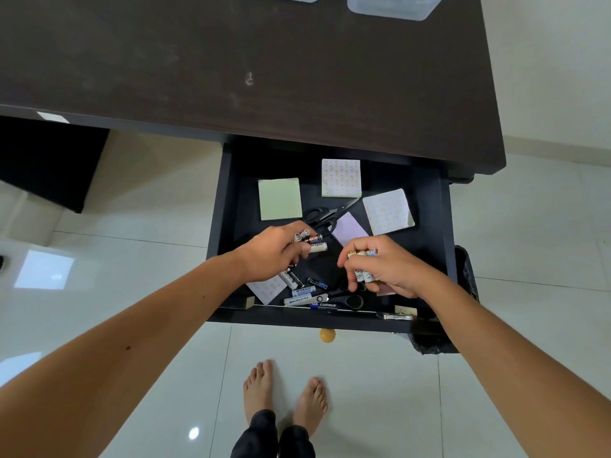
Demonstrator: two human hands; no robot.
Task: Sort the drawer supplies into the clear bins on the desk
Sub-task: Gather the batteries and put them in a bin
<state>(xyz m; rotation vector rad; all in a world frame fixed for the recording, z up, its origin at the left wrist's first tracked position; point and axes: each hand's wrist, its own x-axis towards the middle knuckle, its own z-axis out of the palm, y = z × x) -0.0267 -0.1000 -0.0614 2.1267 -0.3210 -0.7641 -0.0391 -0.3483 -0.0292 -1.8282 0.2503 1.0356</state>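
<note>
Bins (391,6) on desk (231,61), behind open drawer (444,226)

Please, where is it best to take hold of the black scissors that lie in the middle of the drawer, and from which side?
Take the scissors by the handle loops, coming from above on the left. They lie flat, blades pointing up-right toward the patterned pad, and the loops sit bare beside the green pad. The lilac pad crowds the blade side.
</note>
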